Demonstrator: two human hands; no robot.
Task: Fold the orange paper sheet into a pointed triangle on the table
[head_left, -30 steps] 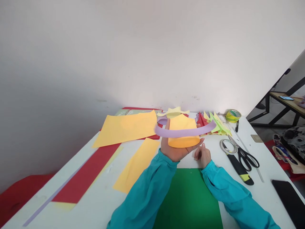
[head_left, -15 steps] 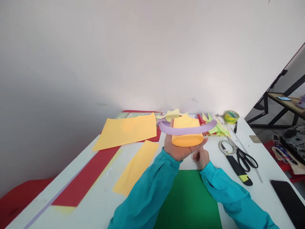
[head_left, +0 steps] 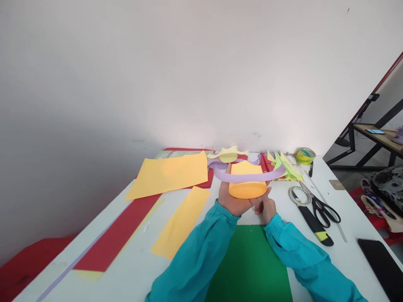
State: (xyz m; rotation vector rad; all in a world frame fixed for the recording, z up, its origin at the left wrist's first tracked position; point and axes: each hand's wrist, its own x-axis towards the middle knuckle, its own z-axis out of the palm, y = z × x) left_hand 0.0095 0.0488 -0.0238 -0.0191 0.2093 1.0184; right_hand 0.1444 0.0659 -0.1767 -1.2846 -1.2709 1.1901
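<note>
Palm up above the table, my left hand holds an orange paper tube with its round end toward me. The tube's far edge is cut in a wavy shape. Across its upper side runs a curved lilac paper strip, its ends sticking out on both sides. The left fingers are mostly hidden beneath the tube. Just below and to the right, my right hand rests close to the left fingertips, its fingers curled in. No object shows in it. Under my forearms lies a green sheet.
Left are a large orange sheet, an orange strip and a red strip. A yellow wavy paper piece and folded coloured papers lie behind. Right are tape rolls, scissors, a cutter and a black object.
My left hand has dipped slightly, and the orange tube sits a little lower and more tilted, showing more of its round end. My right hand has barely moved.
</note>
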